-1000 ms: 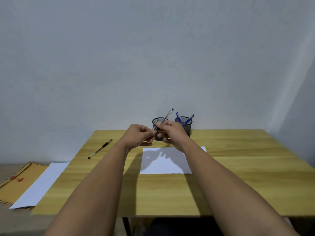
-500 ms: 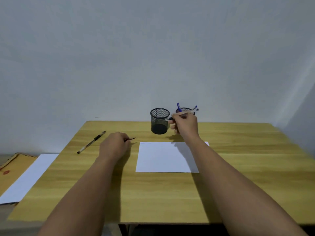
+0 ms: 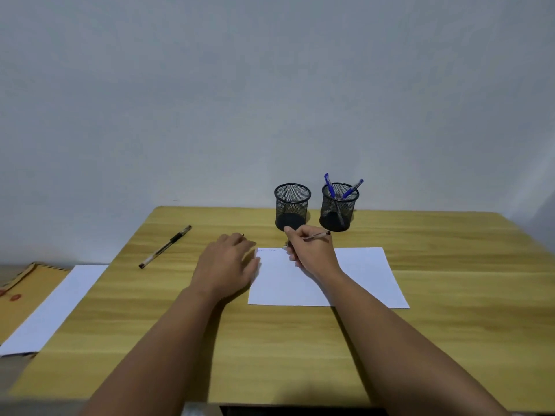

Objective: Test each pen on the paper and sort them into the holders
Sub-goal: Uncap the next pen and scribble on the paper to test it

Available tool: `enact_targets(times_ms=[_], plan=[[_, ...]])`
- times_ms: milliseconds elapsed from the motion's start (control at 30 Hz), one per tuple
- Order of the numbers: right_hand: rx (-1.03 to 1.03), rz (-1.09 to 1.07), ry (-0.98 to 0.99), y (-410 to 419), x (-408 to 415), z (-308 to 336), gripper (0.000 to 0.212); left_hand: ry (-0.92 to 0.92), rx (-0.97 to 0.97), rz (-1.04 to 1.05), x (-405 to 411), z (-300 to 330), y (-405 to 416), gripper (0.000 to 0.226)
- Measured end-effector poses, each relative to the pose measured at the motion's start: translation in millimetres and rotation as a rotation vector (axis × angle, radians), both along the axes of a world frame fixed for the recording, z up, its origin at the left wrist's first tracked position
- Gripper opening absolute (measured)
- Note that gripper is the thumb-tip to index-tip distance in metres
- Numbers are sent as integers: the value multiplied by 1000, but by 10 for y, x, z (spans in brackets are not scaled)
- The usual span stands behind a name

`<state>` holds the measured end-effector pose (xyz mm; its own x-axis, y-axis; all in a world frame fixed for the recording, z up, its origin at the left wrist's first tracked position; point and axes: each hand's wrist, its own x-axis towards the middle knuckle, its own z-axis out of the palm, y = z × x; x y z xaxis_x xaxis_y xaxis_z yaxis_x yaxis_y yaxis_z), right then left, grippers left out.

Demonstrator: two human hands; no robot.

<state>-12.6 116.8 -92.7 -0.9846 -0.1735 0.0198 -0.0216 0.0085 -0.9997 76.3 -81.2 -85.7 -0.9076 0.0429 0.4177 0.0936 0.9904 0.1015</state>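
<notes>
My right hand (image 3: 312, 250) grips a pen (image 3: 318, 235) with its tip down on the top left corner of the white paper (image 3: 366, 277), where faint marks show. My left hand (image 3: 228, 262) rests on the table at the paper's left edge, and the dark tip of a pen cap (image 3: 242, 235) pokes out past its fingers. Behind the hands stand two black mesh holders. The left holder (image 3: 292, 205) looks empty, while the right holder (image 3: 345, 214) has two blue pens (image 3: 351, 189) in it. Another black pen (image 3: 165, 247) lies on the table to the left.
The wooden table (image 3: 450, 325) reaches back to a plain wall. Off its left edge, lower down, lie a white sheet (image 3: 51, 310) and a brown envelope (image 3: 24, 292).
My right hand came down from beside the holders and set the pen tip on the paper. My left hand slid right to the paper's edge. The view shifted slightly.
</notes>
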Motion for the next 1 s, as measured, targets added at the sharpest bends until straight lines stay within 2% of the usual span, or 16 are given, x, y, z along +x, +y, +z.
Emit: enact_targets(times_ms=[100,267,600,1000], plan=[[38,-8,8,17,-2,-17,35,-65,44,-72,95,-32,42,60],[79,-33,27,5,7,-34,38,-155,86,-56,157,-98,-12,80],[139,-40,83,12,6,-50,36,-161,133,-44,185,-183,-19,93],[145,-50,114,16,20,-47,39,-171,139,-41,167,-205,-27,94]])
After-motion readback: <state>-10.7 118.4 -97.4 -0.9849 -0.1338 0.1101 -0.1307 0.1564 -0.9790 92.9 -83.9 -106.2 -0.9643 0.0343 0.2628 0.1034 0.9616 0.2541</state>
